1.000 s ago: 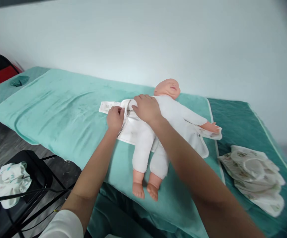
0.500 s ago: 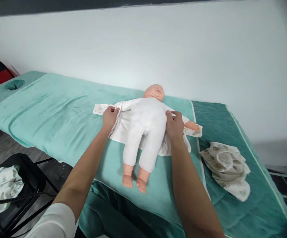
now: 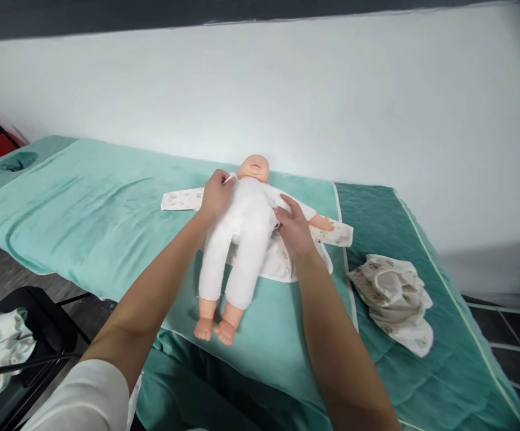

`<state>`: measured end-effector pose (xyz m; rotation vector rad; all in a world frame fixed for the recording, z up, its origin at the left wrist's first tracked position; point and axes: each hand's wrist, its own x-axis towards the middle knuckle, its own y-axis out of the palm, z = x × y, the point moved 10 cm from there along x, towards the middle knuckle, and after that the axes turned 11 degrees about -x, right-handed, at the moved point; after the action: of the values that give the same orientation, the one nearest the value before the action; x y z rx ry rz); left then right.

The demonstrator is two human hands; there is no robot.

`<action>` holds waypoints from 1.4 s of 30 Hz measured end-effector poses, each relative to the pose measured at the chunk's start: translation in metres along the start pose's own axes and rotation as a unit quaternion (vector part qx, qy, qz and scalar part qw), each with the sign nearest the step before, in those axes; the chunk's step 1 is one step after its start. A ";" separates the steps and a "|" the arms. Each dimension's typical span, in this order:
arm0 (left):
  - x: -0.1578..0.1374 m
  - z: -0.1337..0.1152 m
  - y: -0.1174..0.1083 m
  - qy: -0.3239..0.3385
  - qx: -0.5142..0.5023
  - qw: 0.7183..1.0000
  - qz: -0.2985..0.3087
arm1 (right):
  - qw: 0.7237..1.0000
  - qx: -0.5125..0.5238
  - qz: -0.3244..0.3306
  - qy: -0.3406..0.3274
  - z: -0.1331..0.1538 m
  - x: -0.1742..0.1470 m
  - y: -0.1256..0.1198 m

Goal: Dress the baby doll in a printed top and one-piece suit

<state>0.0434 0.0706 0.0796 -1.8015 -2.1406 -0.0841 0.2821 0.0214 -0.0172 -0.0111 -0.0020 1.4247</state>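
Observation:
A baby doll [image 3: 246, 209] with a white cloth body lies on its back, its feet towards me. An opened baby shirt [image 3: 282, 257] is spread underneath, its printed sleeves sticking out at both sides. At the doll's shoulder on the left, my left hand [image 3: 217, 194] is closed in a pinch on a white cloth edge, seemingly of the shirt. The doll's arm on that side is hidden. My right hand [image 3: 295, 228] rests against the opposite side of the torso, fingers partly spread, below the doll's outstretched arm. Its fingertips are partly hidden.
A light green cover [image 3: 120, 203] lies on the long bed, with a darker quilted green cover [image 3: 440, 335] at right. On that sits a crumpled printed cloth [image 3: 395, 299]. A black chair [image 3: 47, 323] at lower left bears another cloth [image 3: 2, 344]. A white wall [image 3: 332, 102] stands behind.
My left hand has moved up and inward to the doll's shoulder, and the white cloth there has come with it. My right hand has shifted left in view and its fingers look more spread.

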 end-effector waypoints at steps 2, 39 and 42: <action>0.001 -0.010 0.002 0.000 0.004 1.000 0.011 | 0.999 -0.008 0.045 -0.001 -0.002 0.001 0.010; -0.062 -0.050 0.207 0.226 0.431 0.766 0.420 | 0.826 -0.501 -0.259 -0.011 0.041 -0.012 -0.135; -0.067 -0.030 0.237 0.195 0.471 0.724 0.464 | 0.801 -0.558 -0.208 0.054 0.023 -0.010 -0.146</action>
<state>0.2878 0.0454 0.0477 -1.6884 -0.5416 0.6747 0.4245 -0.0091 0.0073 -1.0136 -0.7140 0.8029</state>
